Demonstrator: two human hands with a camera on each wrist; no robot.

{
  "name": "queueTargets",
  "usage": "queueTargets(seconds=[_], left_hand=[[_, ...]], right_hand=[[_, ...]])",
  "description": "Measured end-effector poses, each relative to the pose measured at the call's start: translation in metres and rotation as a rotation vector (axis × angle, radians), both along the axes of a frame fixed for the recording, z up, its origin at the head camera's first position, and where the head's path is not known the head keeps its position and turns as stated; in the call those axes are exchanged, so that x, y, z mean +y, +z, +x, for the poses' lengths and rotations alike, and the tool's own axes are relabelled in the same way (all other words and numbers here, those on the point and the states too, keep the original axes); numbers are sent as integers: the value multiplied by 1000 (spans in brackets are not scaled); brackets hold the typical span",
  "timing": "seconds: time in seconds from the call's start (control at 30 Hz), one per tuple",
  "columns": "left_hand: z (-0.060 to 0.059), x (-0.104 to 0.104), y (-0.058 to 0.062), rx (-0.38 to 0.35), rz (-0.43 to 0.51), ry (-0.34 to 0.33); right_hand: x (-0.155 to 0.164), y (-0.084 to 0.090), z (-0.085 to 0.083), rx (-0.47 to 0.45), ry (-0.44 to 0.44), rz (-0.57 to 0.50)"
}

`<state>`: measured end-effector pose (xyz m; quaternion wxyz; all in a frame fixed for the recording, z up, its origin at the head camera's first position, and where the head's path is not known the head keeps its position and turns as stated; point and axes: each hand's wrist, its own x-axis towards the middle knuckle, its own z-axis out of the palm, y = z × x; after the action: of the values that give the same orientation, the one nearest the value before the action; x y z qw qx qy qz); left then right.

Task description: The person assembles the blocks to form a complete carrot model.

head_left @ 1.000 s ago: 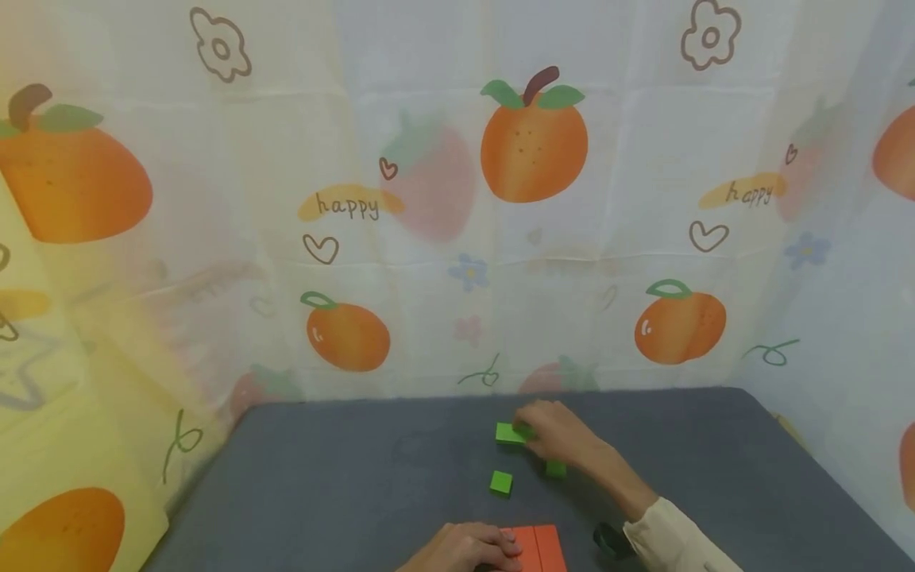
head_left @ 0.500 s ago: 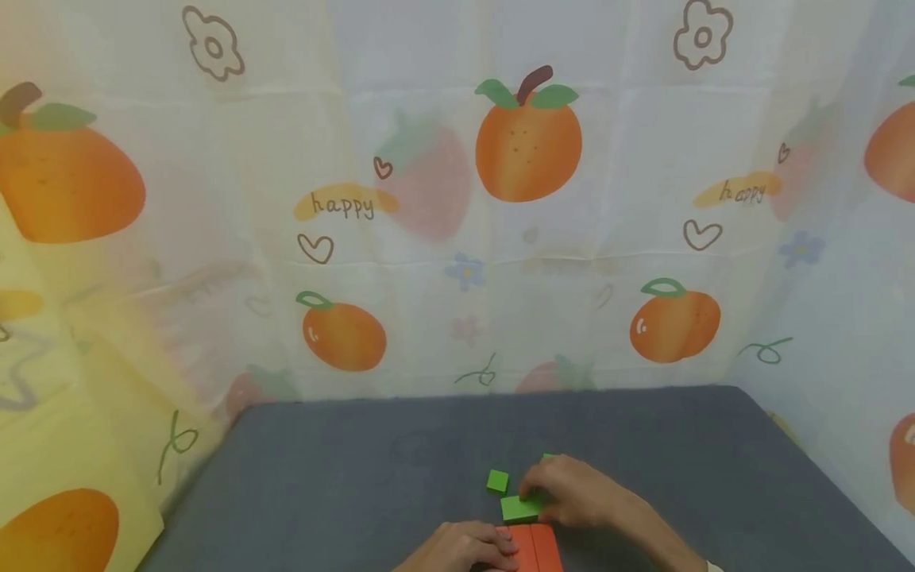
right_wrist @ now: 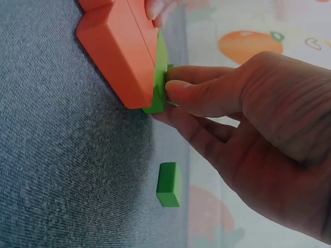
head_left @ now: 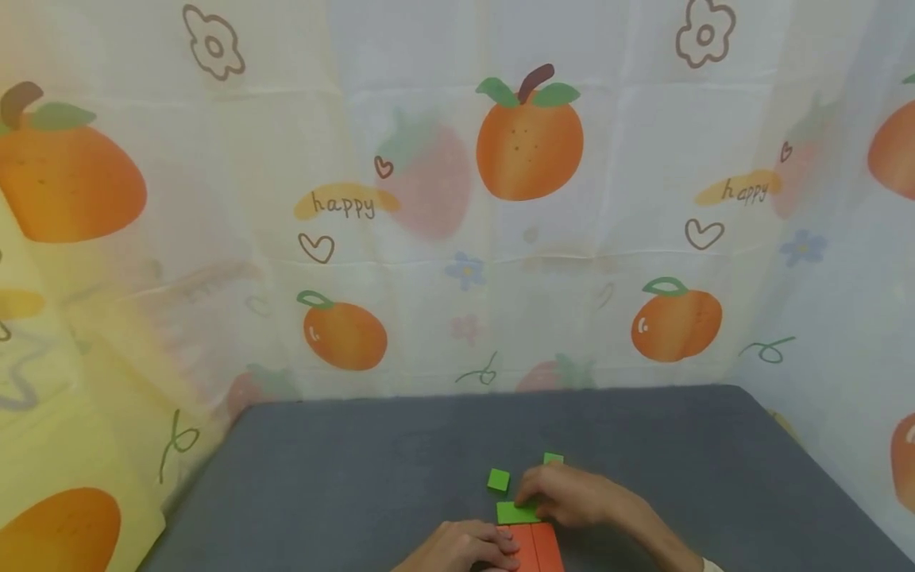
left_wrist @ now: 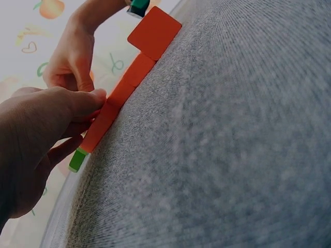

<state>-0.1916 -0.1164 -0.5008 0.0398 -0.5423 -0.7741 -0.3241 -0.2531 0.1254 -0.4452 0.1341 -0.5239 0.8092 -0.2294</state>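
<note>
Orange-red blocks (head_left: 534,546) lie side by side on the grey cloth, forming one flat piece. My left hand (head_left: 465,546) rests its bent fingers on their left part; in the left wrist view the thumb (left_wrist: 95,99) presses against their side. A bright green rectangular block (head_left: 516,513) lies along their far edge, touching it or nearly so. My right hand (head_left: 572,494) pinches that green block near its right end, the thumb (right_wrist: 180,89) against it in the right wrist view. The fingers hide part of it.
Two small green blocks lie loose beyond: one green cube (head_left: 498,480) left of the right hand, another green block (head_left: 554,458) just behind it. A dark green object (left_wrist: 138,7) shows near the right forearm. A fruit-patterned curtain (head_left: 429,318) borders the grey table (head_left: 322,477).
My right hand has brought the green rectangular block from the back of the table toward me, to the far edge of the orange-red blocks. My left hand has stayed on those blocks.
</note>
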Motion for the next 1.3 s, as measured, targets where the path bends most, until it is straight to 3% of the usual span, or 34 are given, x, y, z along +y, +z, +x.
queueTargets(seconds=[1.3], left_hand=[[1,0,0,29,22,-3]], right_hand=[[-6,5,-3,54,132,51]])
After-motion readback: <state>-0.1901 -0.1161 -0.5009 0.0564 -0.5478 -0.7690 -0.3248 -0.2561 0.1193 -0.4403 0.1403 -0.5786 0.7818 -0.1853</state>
